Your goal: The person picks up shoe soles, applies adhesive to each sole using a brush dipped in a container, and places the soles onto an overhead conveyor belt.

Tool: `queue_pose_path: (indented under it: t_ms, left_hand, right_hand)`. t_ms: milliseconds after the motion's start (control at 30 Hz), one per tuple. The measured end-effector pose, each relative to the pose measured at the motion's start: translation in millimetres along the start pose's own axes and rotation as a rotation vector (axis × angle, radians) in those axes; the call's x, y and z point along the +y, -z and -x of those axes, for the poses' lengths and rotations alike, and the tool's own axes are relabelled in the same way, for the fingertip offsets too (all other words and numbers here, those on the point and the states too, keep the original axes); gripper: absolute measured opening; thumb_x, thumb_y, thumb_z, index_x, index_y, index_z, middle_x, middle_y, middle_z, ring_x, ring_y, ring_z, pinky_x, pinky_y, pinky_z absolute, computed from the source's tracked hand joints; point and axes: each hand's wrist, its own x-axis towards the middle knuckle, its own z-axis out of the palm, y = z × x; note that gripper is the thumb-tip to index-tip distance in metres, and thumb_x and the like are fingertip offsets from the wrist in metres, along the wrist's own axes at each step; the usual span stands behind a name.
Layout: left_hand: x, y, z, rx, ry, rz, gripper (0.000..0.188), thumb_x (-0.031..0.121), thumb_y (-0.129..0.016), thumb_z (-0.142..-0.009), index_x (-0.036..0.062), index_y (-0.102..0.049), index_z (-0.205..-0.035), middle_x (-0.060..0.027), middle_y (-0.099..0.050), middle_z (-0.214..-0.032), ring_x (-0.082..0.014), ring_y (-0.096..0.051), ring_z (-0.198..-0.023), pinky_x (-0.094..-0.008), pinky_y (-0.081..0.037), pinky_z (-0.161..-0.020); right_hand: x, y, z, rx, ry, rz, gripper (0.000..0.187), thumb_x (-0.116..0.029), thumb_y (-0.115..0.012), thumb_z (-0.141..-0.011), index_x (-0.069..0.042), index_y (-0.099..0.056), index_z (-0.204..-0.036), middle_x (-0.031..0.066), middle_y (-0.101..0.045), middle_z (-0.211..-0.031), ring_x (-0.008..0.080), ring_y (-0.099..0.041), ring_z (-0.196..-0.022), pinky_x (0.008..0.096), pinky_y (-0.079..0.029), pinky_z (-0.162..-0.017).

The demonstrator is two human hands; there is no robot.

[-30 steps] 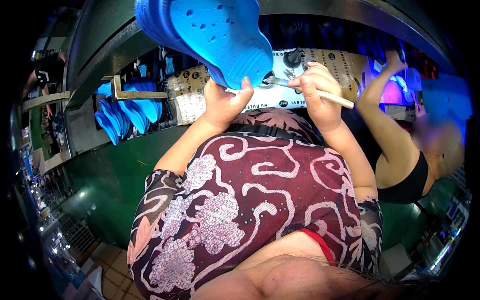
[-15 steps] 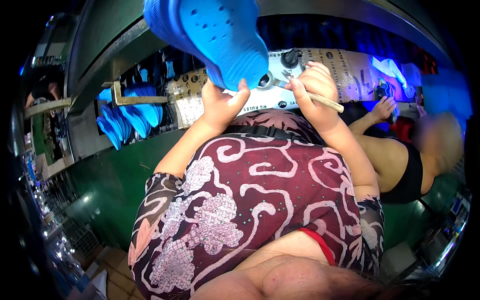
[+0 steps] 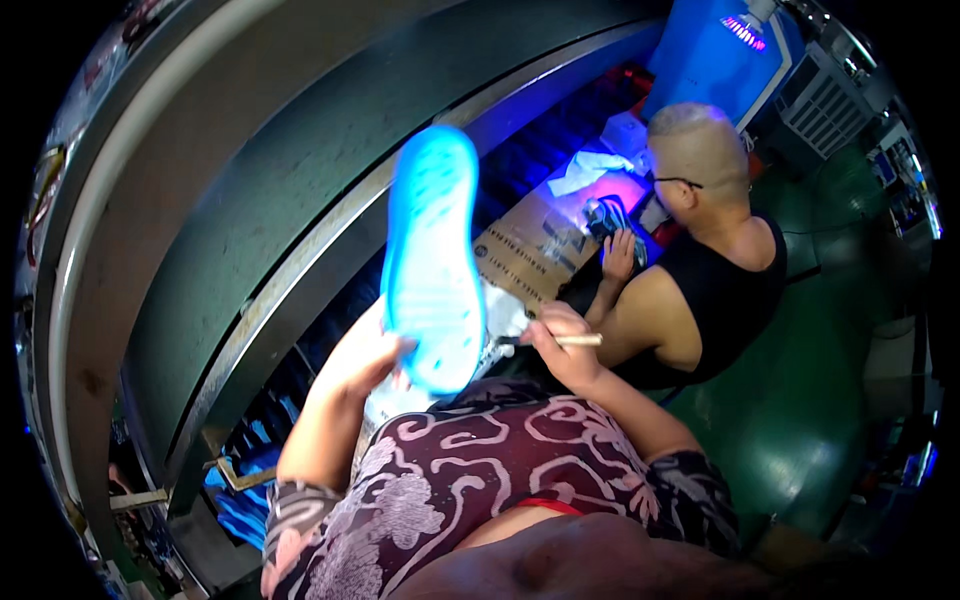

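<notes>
You are holding the bright blue foam clog (image 3: 433, 265) sole-up in your left hand (image 3: 372, 357), fingers clenched around its heel, while your right hand (image 3: 562, 345), just beside the clog, is gripping a thin wooden-handled brush (image 3: 555, 341); the sole looks only partly coated.

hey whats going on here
A person holds a blue clog-style shoe up in the left hand, its sole facing the camera. The right hand grips a thin wooden-handled brush with its tip at the shoe's edge. Beside them on the right, a co-worker in a black sleeveless top sits with a hand on something under purple light.
</notes>
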Motion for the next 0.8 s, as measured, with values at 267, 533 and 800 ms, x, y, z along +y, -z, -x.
queue_pose_path:
  t_ms: [267, 533, 800]
  left_hand:
    - [128, 2, -319, 0.119, -0.281, 0.670, 0.036, 0.019, -0.062, -0.085, -0.0092, -0.044, -0.098, -0.0223, -0.056, -0.090, -0.0276, -0.060, -0.075, -0.0265, -0.057, -0.068]
    - [53, 34, -149, 0.028, -0.402, 0.172, 0.054, 0.033, -0.049, -0.090, 0.0091, -0.033, -0.136, -0.0166, -0.053, -0.105, -0.0272, -0.054, -0.102, -0.0400, -0.043, -0.095]
    - [1, 124, 121, 0.329, -0.213, -0.095, 0.063, 0.036, -0.060, -0.082, 0.0035, -0.036, -0.131, -0.0167, -0.060, -0.100, -0.0266, -0.063, -0.083, -0.0322, -0.052, -0.072]
  right_hand:
    - [-16, -5, 12, 0.014, -0.027, 0.054, 0.023, -0.009, -0.054, -0.083, -0.001, -0.060, -0.062, 0.0101, -0.050, -0.055, 0.0256, -0.049, -0.054, 0.0358, -0.039, -0.056]
    - [-9, -8, -3, 0.005, -0.178, -0.030, 0.020, -0.009, -0.056, -0.083, -0.002, -0.062, -0.066, 0.0115, -0.054, -0.059, 0.0265, -0.051, -0.056, 0.0351, -0.039, -0.055]
    - [-22, -78, -23, -0.100, -0.185, -0.283, 0.022, -0.012, -0.056, -0.085, -0.001, -0.062, -0.067, 0.0101, -0.059, -0.064, 0.0224, -0.056, -0.060, 0.0325, -0.043, -0.061]
